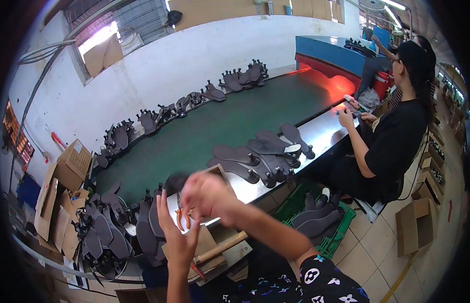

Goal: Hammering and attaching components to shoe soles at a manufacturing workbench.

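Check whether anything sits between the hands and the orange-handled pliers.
Nothing visible does. The pliers lie right between the left hand and the blurred right hand, touching or nearly so; which one grips them is unclear.

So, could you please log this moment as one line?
left hand: open, raised | right hand: blurred, above orange-handled pliers | hammer on bench | dark soles on belt

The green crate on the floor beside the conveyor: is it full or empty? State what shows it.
Holding things, not empty: dark shoe soles lie piled inside the green crate, rising above its rim. How deep the pile goes cannot be told.
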A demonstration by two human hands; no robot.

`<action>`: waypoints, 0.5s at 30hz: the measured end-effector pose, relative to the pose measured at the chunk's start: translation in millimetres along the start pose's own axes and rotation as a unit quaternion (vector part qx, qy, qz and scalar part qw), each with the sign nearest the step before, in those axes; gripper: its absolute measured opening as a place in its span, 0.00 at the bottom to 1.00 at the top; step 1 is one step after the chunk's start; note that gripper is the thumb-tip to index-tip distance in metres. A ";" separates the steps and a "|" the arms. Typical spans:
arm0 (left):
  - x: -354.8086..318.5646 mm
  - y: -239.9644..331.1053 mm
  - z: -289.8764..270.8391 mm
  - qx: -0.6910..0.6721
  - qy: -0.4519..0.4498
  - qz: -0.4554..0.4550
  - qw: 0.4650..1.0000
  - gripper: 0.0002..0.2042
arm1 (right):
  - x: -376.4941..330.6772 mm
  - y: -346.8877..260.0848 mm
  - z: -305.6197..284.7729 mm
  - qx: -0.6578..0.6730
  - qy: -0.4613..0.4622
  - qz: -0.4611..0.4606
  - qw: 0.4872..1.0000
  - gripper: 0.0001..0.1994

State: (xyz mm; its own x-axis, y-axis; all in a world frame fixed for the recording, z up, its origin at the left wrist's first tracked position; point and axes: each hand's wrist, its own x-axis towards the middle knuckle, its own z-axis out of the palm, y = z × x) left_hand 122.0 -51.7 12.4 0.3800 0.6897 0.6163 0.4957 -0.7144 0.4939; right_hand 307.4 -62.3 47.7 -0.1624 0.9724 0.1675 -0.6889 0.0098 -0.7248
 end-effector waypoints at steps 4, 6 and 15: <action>-34.3 6.9 -35.8 -0.035 0.166 -0.104 0.980 0.14 | -48.5 50.8 33.9 -0.182 -0.117 0.011 0.976 0.29; -46.8 -6.0 -58.5 -0.018 0.204 -0.122 0.971 0.13 | -56.9 98.8 5.1 -0.540 -0.032 -0.196 0.818 0.37; -95.5 -45.5 -5.6 0.162 -0.035 -0.216 0.962 0.20 | -216.8 126.1 -116.7 -0.749 0.216 0.021 0.626 0.12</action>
State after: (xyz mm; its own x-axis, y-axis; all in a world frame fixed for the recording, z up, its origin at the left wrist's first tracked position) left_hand 58.8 -85.7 -65.5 0.1305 0.9281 0.3487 0.8317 -0.2939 0.4711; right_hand 338.2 -244.7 -158.0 0.2719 0.9481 0.1649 0.7968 -0.1257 -0.5910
